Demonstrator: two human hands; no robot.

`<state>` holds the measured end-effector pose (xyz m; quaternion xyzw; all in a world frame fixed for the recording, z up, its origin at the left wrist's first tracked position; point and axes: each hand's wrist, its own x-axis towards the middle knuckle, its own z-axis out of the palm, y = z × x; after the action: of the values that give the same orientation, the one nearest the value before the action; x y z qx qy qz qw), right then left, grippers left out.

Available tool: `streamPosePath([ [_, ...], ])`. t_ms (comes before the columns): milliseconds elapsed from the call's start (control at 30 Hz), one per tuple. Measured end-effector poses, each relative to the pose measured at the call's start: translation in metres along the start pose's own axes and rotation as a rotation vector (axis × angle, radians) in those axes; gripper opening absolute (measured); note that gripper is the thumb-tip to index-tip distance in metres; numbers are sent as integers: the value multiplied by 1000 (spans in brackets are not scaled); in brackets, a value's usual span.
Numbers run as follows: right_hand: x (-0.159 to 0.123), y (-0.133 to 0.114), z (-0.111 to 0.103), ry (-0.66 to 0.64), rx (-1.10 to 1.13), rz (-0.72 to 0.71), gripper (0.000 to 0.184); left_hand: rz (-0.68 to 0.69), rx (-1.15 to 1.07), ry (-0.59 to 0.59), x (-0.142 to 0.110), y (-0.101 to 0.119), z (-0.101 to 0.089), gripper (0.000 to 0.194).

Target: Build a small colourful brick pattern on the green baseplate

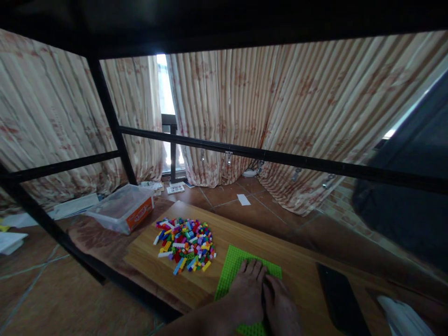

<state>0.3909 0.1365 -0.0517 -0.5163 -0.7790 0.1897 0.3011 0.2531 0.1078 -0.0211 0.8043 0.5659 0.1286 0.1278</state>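
Observation:
Both hands rest side by side on a green studded baseplate (229,268), which lies on a wooden board. My left hand (247,289) is palm down, its fingers stretched out over the studs with nothing in them. Against its right side lies my right hand (283,305), also low on the plate. Its fingers appear laid flat, partly in shadow, and no held thing shows. To the left of the plate spreads a pile of small toy bricks (189,242) in many colours, apart from both hands.
The wooden board (238,228) carries a black phone-like slab (341,296) at right, near a pale wrapper-like object (404,315). A clear plastic bin (117,207) with an orange label stands behind left. Black metal bars (210,143) cross in front of patterned curtains (241,93).

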Motion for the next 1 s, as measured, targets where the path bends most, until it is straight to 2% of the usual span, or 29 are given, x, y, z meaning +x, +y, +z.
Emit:
streamPosePath([
  [167, 2, -2, -1, -15, -21, 37, 38, 10, 20, 6, 2, -3, 7, 84],
  [333, 5, 11, 3, -17, -7, 20, 37, 19, 38, 3, 6, -9, 16, 79],
  [433, 6, 13, 7, 3, -9, 20, 37, -10, -15, 8, 6, -10, 14, 77],
  [533, 3, 5, 6, -2, 15, 3, 38, -10, -37, 53, 1, -6, 7, 75],
  [633, 2, -4, -5, 5, 9, 10, 36, -20, -34, 68, -3, -1, -2, 71],
  [733, 7, 3, -32, 118, -81, 45, 37, -48, -25, 70, -4, 3, -6, 70],
  [800, 11, 19, -57, 279, -194, 120, 42, -61, -12, 77, -2, 3, -6, 71],
  [867, 11, 38, -82, 407, -323, 270, 50, -59, 3, 89, -1, 3, -5, 73],
  [933, 10, 56, -101, 452, -448, 485, 60, -52, 19, 102, 0, 1, -3, 74],
  [1000, 7, 69, -110, 442, -511, 670, 71, -43, 34, 113, 0, 1, -2, 73],
])
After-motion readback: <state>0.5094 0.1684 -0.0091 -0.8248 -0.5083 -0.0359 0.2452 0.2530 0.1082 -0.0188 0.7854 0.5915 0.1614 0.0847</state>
